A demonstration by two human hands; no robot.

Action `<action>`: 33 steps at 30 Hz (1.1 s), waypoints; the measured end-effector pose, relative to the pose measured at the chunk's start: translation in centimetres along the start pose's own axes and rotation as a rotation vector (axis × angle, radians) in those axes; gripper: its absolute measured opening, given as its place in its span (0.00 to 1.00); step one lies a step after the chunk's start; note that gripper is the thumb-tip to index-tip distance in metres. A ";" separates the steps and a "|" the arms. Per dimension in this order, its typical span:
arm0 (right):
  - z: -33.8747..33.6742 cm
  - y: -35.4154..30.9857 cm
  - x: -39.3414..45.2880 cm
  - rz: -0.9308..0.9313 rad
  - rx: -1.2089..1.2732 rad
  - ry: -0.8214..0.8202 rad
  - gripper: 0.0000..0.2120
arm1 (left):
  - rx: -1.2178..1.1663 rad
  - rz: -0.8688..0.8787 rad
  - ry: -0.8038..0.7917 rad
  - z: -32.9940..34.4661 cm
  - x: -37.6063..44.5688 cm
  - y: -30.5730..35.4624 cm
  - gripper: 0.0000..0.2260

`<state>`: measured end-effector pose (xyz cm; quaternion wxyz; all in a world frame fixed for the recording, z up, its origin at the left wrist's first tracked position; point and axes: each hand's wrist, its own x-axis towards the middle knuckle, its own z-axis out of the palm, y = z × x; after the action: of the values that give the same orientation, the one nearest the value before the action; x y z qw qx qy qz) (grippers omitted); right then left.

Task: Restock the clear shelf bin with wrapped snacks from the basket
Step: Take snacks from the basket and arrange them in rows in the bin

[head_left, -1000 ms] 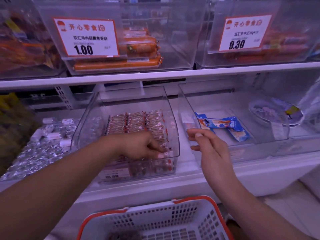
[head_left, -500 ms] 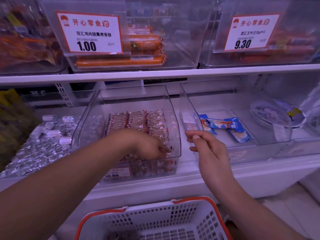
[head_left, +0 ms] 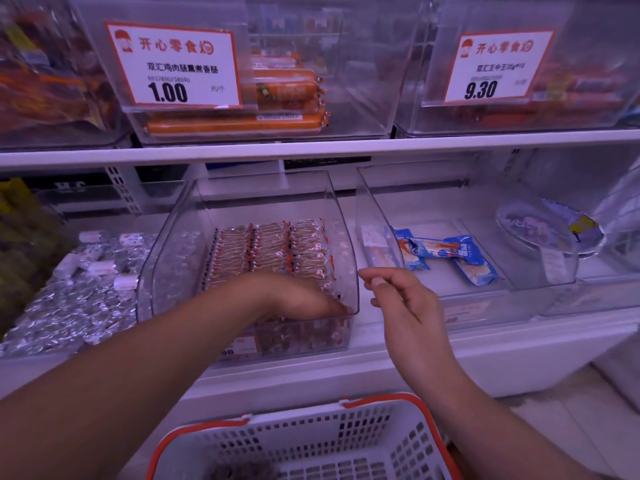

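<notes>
A: Where are the hands?

B: The left hand (head_left: pixel 304 297) reaches into the clear shelf bin (head_left: pixel 173 244) at the centre of the frame, down at its front right corner. Its fingertips lie among the wrapped snacks (head_left: pixel 270 251), but the wrist hides them, so I cannot tell whether the fingers hold a piece or only touch the rows.

A: And the other one?

B: The right hand (head_left: pixel 405 306) hangs in the air just right of that bin, in front of the shelf edge. Its fingers are loosely bent, thumb and forefinger close together with nothing visible between them. It touches no bin.

A: How do the snacks lie?

B: In neat rows across the bin floor, small clear wrappers with red and black marks, filling the middle and the right side. More of them show through the bin's front wall, low down.

A: The basket?

B: The white basket (head_left: pixel 346 441) with the orange rim sits at the bottom centre of the frame, under both forearms. Something dark lies in its lower left part, too blurred to name.

A: What else is on the shelves?

B: Right of centre, a second clear bin (head_left: pixel 377 206) holds a few blue packets (head_left: pixel 460 258). At the left, silver foil-wrapped pieces (head_left: pixel 69 306) are heaped. On the upper shelf, orange sausages (head_left: pixel 235 124) lie behind a price card reading 1.00 (head_left: pixel 173 67), and a second price card reading 9.30 (head_left: pixel 498 64) stands at the upper right.
</notes>
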<state>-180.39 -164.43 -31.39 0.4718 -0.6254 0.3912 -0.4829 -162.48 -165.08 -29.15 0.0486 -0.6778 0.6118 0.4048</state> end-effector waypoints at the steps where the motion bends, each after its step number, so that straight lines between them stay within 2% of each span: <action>1: 0.0 0.0 0.0 -0.006 -0.005 0.001 0.11 | -0.010 0.003 -0.001 0.1 0.1 0.0 0.18; 4: 0.0 -0.1 0.0 -0.014 -0.017 0.000 0.11 | 0.047 0.044 0.036 -0.2 0.1 -0.4 0.15; 6: -0.1 -0.1 0.1 -0.010 -0.025 -0.002 0.11 | 0.026 0.130 0.086 -0.3 -0.1 -0.7 0.12; 8: -0.1 -0.1 0.1 -0.010 -0.031 0.000 0.11 | 0.002 0.191 0.130 -0.3 -0.1 -0.9 0.13; 11: -0.1 -0.1 0.1 -0.015 -0.032 0.001 0.11 | 0.085 0.199 0.177 0.1 -0.4 -1.1 0.23; 13: -0.2 -0.1 0.0 -0.017 -0.031 -0.006 0.11 | 0.103 0.167 0.166 0.0 -0.7 -1.2 0.26; 16: -0.3 0.1 0.0 -0.025 -0.055 -0.018 0.10 | 0.152 0.151 0.103 -0.8 -1.1 -1.7 0.20; 18: -0.4 0.1 0.0 -0.033 -0.069 -0.014 0.13 | 0.076 0.190 0.057 -1.1 -1.1 -2.4 0.15; 20: -0.4 0.0 0.0 -0.044 -0.076 -0.015 0.13 | 0.084 0.239 0.098 -1.3 -1.0 -2.8 0.09; 22: -0.4 -0.1 0.0 -0.048 -0.075 -0.020 0.13 | 0.112 0.266 0.210 -1.3 -0.8 -2.9 0.05; 26: -0.3 -0.1 -0.1 -0.052 -0.081 -0.038 0.14 | 0.161 0.343 0.330 -0.9 -0.5 -3.0 0.03; 27: -0.3 -0.1 -0.1 -0.055 -0.084 -0.040 0.14 | 0.172 0.346 0.335 -0.7 -0.4 -3.1 0.02; 31: -0.2 -0.2 -0.1 -0.052 -0.084 -0.034 0.15 | 0.195 0.335 0.270 -0.3 0.0 -3.3 0.11; 33: -0.2 -0.3 -0.1 -0.051 -0.075 -0.029 0.15 | 0.159 0.360 0.287 -0.4 0.2 -3.3 0.07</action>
<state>-180.55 -164.29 -31.06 0.4414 -0.6594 0.3859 -0.4706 -159.42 -164.65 -30.45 -0.0587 -0.6026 0.7533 0.2568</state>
